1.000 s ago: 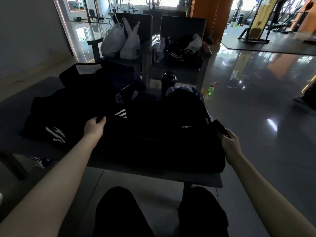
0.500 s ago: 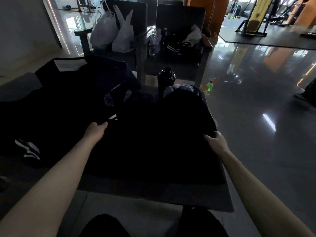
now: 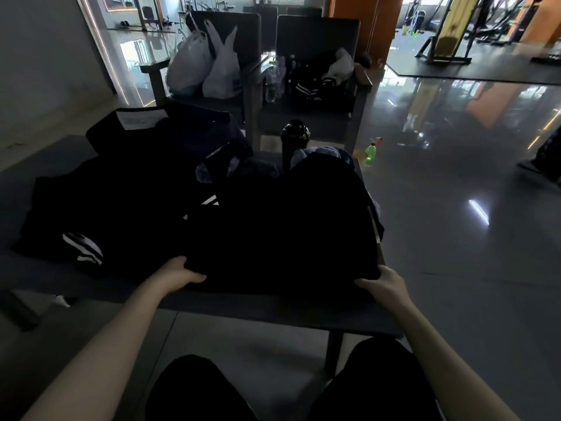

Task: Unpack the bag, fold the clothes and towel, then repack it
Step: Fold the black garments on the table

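Observation:
A black garment [image 3: 282,235] lies spread on the dark low table [image 3: 273,314] in front of me. My left hand [image 3: 179,273] grips its near left corner and my right hand [image 3: 384,284] grips its near right corner, thumbs on the cloth. Left of it lies another black garment [image 3: 100,208] with white stripes. Behind that sits a dark folded piece [image 3: 170,132] with a white label. A pale blue cloth [image 3: 315,153] shows behind the held garment. The bag cannot be told apart in the dark pile.
A black bottle [image 3: 294,141] stands at the table's far edge. Two chairs behind hold white plastic bags [image 3: 206,68] and a dark bag [image 3: 321,83]. A green spray bottle [image 3: 371,151] stands on the glossy floor to the right. My knees are under the near edge.
Both hands have drawn back toward me, from the middle of the black garment to its near corners. The view has also tilted back toward the table's near edge.

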`<state>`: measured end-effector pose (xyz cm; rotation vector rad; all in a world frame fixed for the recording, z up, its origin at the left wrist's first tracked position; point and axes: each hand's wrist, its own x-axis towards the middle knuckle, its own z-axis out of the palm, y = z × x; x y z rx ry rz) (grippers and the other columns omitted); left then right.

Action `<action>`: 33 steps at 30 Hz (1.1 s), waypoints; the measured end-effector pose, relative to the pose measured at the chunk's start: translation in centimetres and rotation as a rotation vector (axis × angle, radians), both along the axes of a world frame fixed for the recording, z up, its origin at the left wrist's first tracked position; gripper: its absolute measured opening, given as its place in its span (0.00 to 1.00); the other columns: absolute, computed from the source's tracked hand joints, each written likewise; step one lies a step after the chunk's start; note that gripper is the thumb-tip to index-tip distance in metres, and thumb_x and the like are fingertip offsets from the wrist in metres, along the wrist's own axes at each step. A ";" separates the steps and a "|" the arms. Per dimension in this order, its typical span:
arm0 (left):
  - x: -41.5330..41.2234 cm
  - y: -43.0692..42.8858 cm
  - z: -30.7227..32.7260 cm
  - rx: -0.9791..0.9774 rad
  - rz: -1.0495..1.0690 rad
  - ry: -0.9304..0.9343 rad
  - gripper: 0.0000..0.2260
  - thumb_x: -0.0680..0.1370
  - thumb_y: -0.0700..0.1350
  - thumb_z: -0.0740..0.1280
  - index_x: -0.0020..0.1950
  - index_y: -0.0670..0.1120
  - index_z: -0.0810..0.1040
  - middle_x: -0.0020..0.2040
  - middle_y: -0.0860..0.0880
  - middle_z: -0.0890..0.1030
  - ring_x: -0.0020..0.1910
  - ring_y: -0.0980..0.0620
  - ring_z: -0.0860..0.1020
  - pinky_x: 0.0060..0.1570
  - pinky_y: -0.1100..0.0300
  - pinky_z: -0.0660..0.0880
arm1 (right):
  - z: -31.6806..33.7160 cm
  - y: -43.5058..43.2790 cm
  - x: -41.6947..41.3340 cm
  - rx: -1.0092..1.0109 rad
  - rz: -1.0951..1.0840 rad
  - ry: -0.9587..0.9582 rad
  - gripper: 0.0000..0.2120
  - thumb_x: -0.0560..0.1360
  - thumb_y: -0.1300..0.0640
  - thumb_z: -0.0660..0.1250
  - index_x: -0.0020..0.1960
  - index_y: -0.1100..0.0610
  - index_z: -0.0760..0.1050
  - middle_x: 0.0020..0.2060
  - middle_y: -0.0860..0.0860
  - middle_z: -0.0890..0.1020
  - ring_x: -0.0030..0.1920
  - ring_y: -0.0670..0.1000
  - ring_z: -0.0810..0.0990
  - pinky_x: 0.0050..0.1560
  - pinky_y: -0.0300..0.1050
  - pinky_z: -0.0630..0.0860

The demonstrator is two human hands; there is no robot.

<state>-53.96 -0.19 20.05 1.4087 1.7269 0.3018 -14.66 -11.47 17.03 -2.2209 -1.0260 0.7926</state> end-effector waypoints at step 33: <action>-2.2 -3.4 -0.3 0.223 0.086 0.553 0.17 0.79 0.46 0.63 0.64 0.40 0.70 0.59 0.39 0.75 0.57 0.40 0.74 0.50 0.51 0.73 | 0.3 -5.0 1.1 -0.004 -0.041 -0.133 0.07 0.74 0.55 0.64 0.47 0.58 0.71 0.42 0.54 0.78 0.42 0.54 0.77 0.47 0.49 0.74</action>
